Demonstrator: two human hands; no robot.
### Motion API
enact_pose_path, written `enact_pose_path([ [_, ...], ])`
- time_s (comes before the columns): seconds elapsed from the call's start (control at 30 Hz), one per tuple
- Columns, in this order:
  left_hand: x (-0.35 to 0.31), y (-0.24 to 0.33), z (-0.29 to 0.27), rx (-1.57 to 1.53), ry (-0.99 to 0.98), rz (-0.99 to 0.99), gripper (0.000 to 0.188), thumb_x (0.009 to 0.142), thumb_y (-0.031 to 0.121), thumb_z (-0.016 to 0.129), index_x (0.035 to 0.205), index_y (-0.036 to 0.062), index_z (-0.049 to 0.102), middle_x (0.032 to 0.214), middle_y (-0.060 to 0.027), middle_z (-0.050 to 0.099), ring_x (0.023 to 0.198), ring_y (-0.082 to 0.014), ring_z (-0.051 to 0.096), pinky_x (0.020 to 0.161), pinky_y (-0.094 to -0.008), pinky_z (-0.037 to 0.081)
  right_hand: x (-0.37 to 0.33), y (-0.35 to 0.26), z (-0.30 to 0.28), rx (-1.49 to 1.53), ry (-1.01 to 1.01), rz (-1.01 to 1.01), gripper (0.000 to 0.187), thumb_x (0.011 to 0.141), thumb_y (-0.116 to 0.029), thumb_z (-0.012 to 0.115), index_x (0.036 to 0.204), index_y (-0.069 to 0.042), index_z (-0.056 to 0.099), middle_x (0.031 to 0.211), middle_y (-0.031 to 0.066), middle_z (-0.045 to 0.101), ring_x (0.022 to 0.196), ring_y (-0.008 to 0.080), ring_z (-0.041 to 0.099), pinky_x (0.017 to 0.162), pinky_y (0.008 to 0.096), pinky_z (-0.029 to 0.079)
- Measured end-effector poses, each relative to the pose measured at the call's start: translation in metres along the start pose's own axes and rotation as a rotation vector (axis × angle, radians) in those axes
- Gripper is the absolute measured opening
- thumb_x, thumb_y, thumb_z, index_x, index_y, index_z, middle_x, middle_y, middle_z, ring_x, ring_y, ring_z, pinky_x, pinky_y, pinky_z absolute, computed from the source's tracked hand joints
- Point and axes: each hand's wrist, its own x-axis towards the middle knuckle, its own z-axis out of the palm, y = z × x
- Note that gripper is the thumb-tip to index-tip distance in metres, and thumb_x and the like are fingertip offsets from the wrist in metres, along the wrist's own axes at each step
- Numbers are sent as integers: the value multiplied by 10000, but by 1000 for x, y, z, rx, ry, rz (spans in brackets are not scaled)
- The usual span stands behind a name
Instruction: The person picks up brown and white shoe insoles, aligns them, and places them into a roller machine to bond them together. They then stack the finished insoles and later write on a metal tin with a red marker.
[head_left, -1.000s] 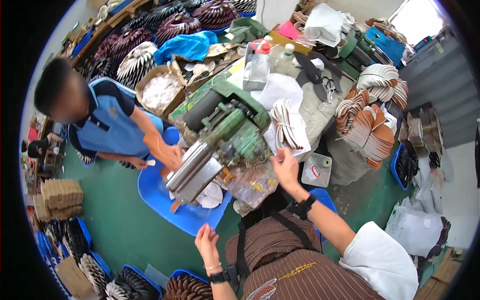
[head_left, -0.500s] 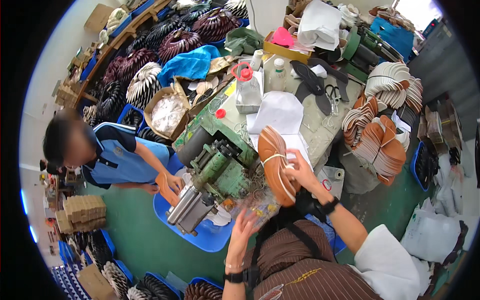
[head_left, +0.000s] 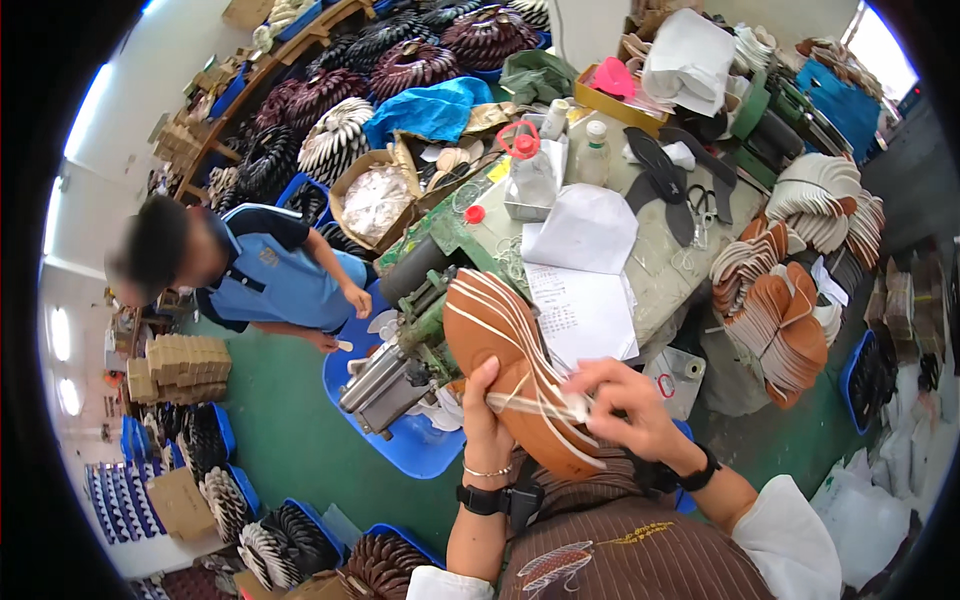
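Observation:
A stack of brown insoles (head_left: 492,325) with pale edges is held tilted in front of my apron. My left hand (head_left: 484,415) is closed around its left side, thumb on the top face. A white tie (head_left: 525,404) runs across the middle of the stack. At the stack's right edge, my right hand (head_left: 635,412) is closed, its thumb and fingertips pinching the tie. Part of the tie is hidden behind those fingers. Just beyond the stack stands a green machine (head_left: 432,335) with metal rollers (head_left: 372,402).
A co-worker (head_left: 275,265) stands left of the machine, above a blue tub (head_left: 415,452). Papers (head_left: 580,290), a bottle (head_left: 592,155) and scissors (head_left: 701,205) lie or stand on the table. Bundled brown insoles (head_left: 775,325) are piled at the right.
The insole stack has come nearer and to the left. My left hand, empty before, now grips it; my right hand has shifted to the tie. The co-worker no longer holds the brown insole.

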Motion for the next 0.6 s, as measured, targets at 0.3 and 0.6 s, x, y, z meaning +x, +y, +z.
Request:
enact_pose_path([
  [0.3, -33, 89, -13, -385, -23, 427, 645, 853, 437, 581, 1353, 65, 418, 1159, -172, 595, 1017, -341, 610, 931, -537, 499, -29, 5, -7, -518, -467, -133, 159, 710, -96, 702, 675, -63, 550, 683, 54, 531, 675, 250, 557, 766, 393, 444],
  [0.6, -69, 79, -44, 406, 463, 756, 774, 734, 66, 777, 1366, 1, 334, 1287, -123, 469, 1176, -232, 489, 1013, -352, 396, 36, 10, 34, -506, 418, 196, 96, 850, -78, 630, 907, 0, 633, 834, 95, 642, 749, 183, 608, 713, 309, 478],
])
